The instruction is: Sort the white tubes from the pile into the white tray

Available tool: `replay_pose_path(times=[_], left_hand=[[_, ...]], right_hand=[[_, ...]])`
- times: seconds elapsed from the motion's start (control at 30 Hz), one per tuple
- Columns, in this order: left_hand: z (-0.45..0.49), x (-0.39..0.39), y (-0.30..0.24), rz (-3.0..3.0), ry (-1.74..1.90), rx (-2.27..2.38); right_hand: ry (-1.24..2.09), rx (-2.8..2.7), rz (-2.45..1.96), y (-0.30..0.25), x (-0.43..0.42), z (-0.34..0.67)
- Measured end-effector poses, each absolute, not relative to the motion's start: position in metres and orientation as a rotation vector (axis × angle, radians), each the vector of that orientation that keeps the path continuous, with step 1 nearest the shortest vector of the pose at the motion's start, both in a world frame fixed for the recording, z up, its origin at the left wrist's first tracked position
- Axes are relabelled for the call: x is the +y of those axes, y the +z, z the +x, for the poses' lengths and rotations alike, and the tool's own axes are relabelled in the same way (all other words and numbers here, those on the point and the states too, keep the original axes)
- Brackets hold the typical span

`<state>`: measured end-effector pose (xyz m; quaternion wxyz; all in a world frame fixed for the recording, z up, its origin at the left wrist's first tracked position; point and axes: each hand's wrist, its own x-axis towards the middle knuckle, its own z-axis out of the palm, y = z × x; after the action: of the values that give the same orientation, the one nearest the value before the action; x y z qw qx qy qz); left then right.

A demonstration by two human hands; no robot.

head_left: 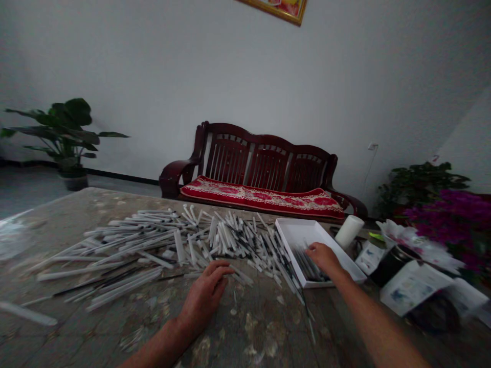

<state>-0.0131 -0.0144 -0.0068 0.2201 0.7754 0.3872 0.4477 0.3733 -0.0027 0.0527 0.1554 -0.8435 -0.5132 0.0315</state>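
A wide heap of white and black pens [184, 240] covers the far half of the worn table [249, 327]. My left hand [205, 294] lies palm down on the table, fingers stretched toward the near edge of the heap, holding nothing. A white shallow box [299, 230] sits to the right of the heap with several dark pens [312, 268] lined up inside. My right hand [324, 255] reaches into that box, fingers curled over the dark pens; whether it grips one is hidden.
Right of the box stand a white cup [349, 231], a dark jar [389, 266] and small white cartons [414, 286]. Purple flowers [456, 220] and a wooden bench [261, 176] with a red cushion are behind. A potted plant [67, 138] stands far left.
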Motion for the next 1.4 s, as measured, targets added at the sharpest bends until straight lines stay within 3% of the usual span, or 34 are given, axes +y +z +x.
replay_pose_path(times=[0.3,0.6,0.87,1.13,1.4], left_hand=[[-0.016,-0.007,-0.010,2.198,1.178,1.163],[-0.016,-0.011,-0.010,2.193,1.150,1.090],[-0.015,-0.015,-0.006,2.179,1.034,1.051],[-0.014,-0.021,0.000,2.152,0.988,1.038],[-0.009,-0.023,0.004,1.992,1.002,1.043]], right_hand=[[-0.002,-1.619,-2.596,0.042,-0.013,0.366],[-0.036,-1.690,-2.430,0.073,-0.024,0.333],[-0.189,-2.183,-2.428,0.070,-0.066,0.256],[-0.202,-2.171,-2.547,0.045,-0.073,0.241],[-0.115,-1.981,-2.452,0.062,-0.071,0.224]])
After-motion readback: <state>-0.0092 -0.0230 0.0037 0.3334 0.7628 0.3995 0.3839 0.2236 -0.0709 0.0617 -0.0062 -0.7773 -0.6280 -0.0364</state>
